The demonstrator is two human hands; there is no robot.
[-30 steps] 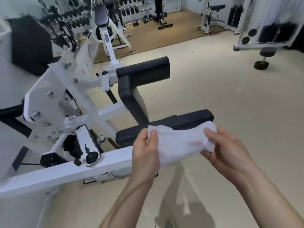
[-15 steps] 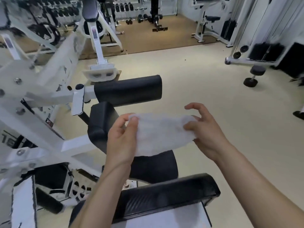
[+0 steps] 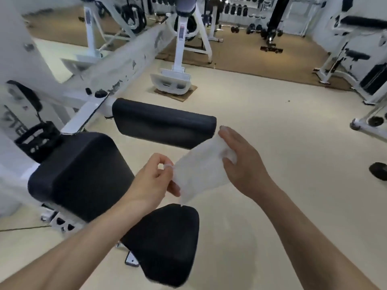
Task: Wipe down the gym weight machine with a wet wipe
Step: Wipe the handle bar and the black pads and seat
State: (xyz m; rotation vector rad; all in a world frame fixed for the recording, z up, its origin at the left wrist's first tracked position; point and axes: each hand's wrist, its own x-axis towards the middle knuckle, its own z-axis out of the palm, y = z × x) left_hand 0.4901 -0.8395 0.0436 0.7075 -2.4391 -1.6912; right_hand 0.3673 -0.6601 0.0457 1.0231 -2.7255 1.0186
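Note:
A white wet wipe (image 3: 200,171) is stretched between both hands above the floor. My left hand (image 3: 154,182) pinches its left corner between thumb and fingers. My right hand (image 3: 240,160) grips its right end, fingers curled over the cloth. The gym weight machine has a white frame (image 3: 117,68) and black pads: a roller pad (image 3: 163,122) just beyond the wipe, a large back pad (image 3: 77,174) to the left, and a seat pad (image 3: 167,241) below my left forearm. The wipe touches none of the pads.
Beige floor (image 3: 282,126) opens to the right. Another white machine's foot (image 3: 170,80) stands behind the roller pad. More white machines (image 3: 351,53) line the right side. Dumbbell racks (image 3: 236,7) sit at the back wall, and a black weight (image 3: 379,170) lies at right.
The view has moved closer and over the machine, so the pads now lie lower and nearer. The hands have spread the wipe out at a slant, right end higher.

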